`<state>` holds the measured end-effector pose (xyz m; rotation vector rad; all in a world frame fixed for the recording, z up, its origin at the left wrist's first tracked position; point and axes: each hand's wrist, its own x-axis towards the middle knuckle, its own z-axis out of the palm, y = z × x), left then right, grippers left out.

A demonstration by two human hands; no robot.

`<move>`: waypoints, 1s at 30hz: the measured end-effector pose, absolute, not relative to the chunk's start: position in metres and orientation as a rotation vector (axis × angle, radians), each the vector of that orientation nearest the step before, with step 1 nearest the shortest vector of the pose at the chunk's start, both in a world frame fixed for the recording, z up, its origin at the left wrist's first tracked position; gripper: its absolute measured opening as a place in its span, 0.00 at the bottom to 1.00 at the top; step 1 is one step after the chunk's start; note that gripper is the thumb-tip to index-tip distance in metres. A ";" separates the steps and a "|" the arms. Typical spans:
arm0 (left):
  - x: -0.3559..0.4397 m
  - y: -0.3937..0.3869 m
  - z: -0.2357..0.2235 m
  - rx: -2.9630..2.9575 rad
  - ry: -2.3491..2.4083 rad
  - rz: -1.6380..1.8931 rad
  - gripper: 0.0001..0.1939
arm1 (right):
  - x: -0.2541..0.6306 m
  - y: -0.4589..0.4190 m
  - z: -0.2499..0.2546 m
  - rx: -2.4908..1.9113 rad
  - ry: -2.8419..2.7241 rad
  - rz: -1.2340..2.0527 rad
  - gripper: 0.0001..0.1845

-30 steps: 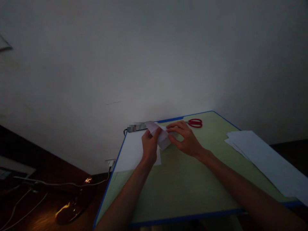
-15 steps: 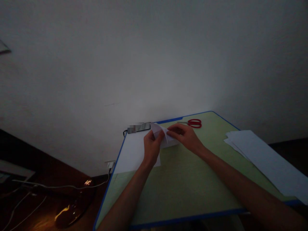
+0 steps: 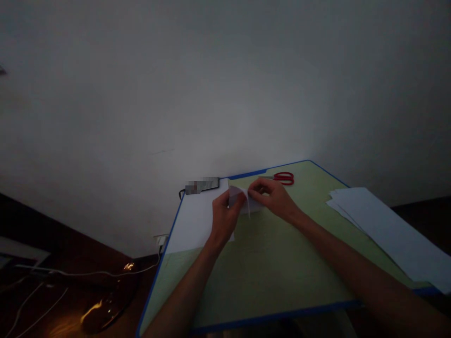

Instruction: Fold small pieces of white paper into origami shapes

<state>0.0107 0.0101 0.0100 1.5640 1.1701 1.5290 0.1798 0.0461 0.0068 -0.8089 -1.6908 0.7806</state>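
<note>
Your left hand (image 3: 223, 217) has its thumb and fingers clamped on a small folded white paper (image 3: 237, 192), which stands bent up between your two hands over the far half of the table (image 3: 282, 263). Your right hand (image 3: 276, 197), at the paper's three o'clock, has its thumb and fingertips pinched together on the paper's edge; the finer folds are too dim to make out, and you cannot tell whether its lower edge touches the tabletop. Counting from that paper, the red-handled scissors (image 3: 283, 178) lie at two o'clock, just beyond your right hand. A phone (image 3: 210, 184) lies at ten o'clock, a flat white sheet (image 3: 193, 223) at eight, and a stack of white sheets (image 3: 384, 230) at four, well apart from both hands
</note>
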 end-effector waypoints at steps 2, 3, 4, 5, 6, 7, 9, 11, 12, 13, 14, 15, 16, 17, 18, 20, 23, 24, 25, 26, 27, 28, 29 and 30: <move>0.011 0.009 0.011 1.595 1.184 1.521 0.11 | 0.182 0.047 0.008 -0.806 -1.725 0.733 0.05; 0.011 0.009 0.012 1.617 1.196 1.514 0.11 | 0.184 0.047 0.008 -0.805 -1.745 0.707 0.05; 0.011 0.008 0.013 1.642 1.209 1.506 0.11 | 0.185 0.047 0.009 -0.801 -1.768 0.681 0.05; 0.010 0.008 0.014 1.667 1.219 1.497 0.11 | 0.187 0.047 0.010 -0.797 -1.791 0.655 0.04; 0.010 0.008 0.014 1.688 1.220 1.484 0.11 | 0.188 0.046 0.012 -0.790 -1.812 0.632 0.04; 0.010 0.008 0.015 1.705 1.215 1.471 0.11 | 0.189 0.046 0.013 -0.781 -1.830 0.614 0.04; 0.009 0.008 0.016 1.737 1.199 1.443 0.10 | 0.192 0.046 0.014 -0.764 -1.856 0.595 0.05; 0.008 0.008 0.016 1.780 1.187 1.423 0.10 | 0.194 0.046 0.016 -0.757 -1.876 0.595 0.05; 0.007 0.009 0.016 1.803 1.187 1.418 0.10 | 0.195 0.045 0.017 -0.757 -1.884 0.604 0.05; 0.007 0.009 0.017 1.824 1.189 1.415 0.10 | 0.196 0.045 0.017 -0.758 -1.892 0.616 0.05; 0.006 0.009 0.017 1.843 1.189 1.409 0.10 | 0.197 0.045 0.018 -0.754 -1.902 0.628 0.05; 0.006 0.008 0.017 1.858 1.190 1.403 0.09 | 0.197 0.044 0.019 -0.746 -1.913 0.639 0.04; 0.006 0.008 0.017 1.869 1.192 1.396 0.09 | 0.198 0.043 0.020 -0.737 -1.926 0.645 0.04; 0.006 0.008 0.017 1.879 1.194 1.387 0.09 | 0.198 0.043 0.020 -0.728 -1.936 0.647 0.04; 0.006 0.008 0.017 1.889 1.197 1.378 0.10 | 0.198 0.043 0.021 -0.723 -1.943 0.644 0.04; 0.006 0.007 0.017 1.897 1.209 1.363 0.11 | 0.198 0.043 0.021 -0.724 -1.942 0.633 0.04; 0.008 0.007 0.018 1.839 1.216 1.366 0.13 | 0.196 0.045 0.019 -0.740 -1.911 0.604 0.04; 0.009 0.007 0.018 1.797 1.214 1.373 0.13 | 0.195 0.046 0.017 -0.747 -1.893 0.594 0.05; 0.009 0.008 0.018 1.748 1.211 1.384 0.14 | 0.194 0.047 0.016 -0.751 -1.872 0.591 0.05; 0.009 0.009 0.018 1.701 1.208 1.399 0.14 | 0.194 0.048 0.014 -0.750 -1.851 0.600 0.06; 0.009 0.009 0.018 1.656 1.208 1.421 0.14 | 0.194 0.049 0.013 -0.743 -1.836 0.627 0.07; 0.009 0.011 0.018 1.614 1.210 1.449 0.15 | 0.194 0.050 0.012 -0.734 -1.830 0.669 0.08; 0.008 0.012 0.018 1.576 1.211 1.483 0.16 | 0.195 0.051 0.011 -0.726 -1.830 0.725 0.10; 0.008 0.014 0.017 1.543 1.210 1.521 0.16 | 0.195 0.051 0.011 -0.723 -1.837 0.785 0.11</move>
